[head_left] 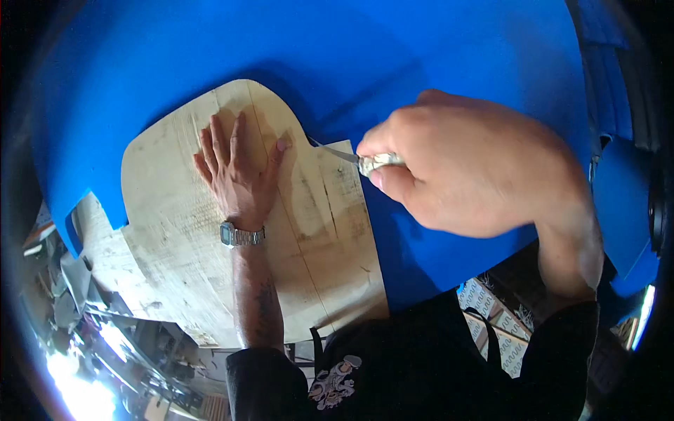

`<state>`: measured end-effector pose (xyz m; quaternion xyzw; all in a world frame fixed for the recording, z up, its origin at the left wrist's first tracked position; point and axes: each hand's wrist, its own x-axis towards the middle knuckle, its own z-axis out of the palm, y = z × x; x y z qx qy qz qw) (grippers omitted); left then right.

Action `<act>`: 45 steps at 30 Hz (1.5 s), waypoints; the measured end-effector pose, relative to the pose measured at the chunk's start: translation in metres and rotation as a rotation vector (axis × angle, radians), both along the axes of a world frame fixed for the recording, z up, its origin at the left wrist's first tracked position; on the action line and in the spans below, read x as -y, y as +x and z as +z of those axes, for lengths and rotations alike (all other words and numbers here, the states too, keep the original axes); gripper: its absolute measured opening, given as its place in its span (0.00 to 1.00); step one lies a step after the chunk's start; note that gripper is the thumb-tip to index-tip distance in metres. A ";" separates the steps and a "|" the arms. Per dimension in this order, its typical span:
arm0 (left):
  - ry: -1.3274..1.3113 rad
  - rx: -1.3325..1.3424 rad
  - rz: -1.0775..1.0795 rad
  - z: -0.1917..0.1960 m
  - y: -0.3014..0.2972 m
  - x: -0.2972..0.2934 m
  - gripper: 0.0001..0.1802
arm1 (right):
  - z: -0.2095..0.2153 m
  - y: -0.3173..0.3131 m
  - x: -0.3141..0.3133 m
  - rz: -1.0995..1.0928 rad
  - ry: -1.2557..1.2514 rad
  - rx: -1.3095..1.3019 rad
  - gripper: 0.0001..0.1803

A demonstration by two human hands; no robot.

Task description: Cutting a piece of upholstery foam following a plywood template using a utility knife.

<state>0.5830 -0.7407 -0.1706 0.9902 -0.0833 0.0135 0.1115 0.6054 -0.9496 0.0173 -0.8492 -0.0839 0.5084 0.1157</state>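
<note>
Right hand (463, 165) clenched round a knife (351, 157), its blade pointing left, tip at the right edge of the wooden template (175, 210). Left hand (235, 172) lies flat, fingers spread, pressing that template onto the blue sheet (421, 56), which lies beyond and to the right. Cluttered workshop floor (119, 351) shows below the board

left hand (237, 165) flat, fingers spread, palm down, right hand (460, 165) clenched in a fist

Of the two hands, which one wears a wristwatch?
The left hand, lying flat with fingers spread on the wooden template. The right hand shows no watch and grips a knife on the blue sheet.
</note>
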 end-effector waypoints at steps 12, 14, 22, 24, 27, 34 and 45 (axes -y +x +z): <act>-0.083 0.088 0.010 -0.119 0.000 -0.010 0.34 | -0.132 0.013 0.063 0.282 0.280 0.362 0.13; -0.059 0.079 0.019 -0.123 -0.002 -0.015 0.34 | -0.159 0.012 0.082 0.273 0.441 0.532 0.16; -0.071 0.055 0.019 -0.133 0.005 -0.028 0.34 | -0.189 -0.009 0.092 0.194 0.461 0.498 0.21; -0.076 0.058 0.011 -0.137 0.008 -0.028 0.34 | -0.187 -0.004 0.091 0.286 0.380 0.445 0.22; -0.061 0.064 0.014 -0.138 0.009 -0.031 0.34 | -0.192 0.007 0.092 0.347 0.436 0.482 0.23; -0.079 0.057 0.014 -0.142 0.013 -0.028 0.35 | -0.201 0.015 0.092 0.395 0.466 0.512 0.23; -0.136 0.050 0.002 -0.143 0.024 -0.016 0.35 | -0.114 0.014 0.093 0.553 0.038 0.360 0.15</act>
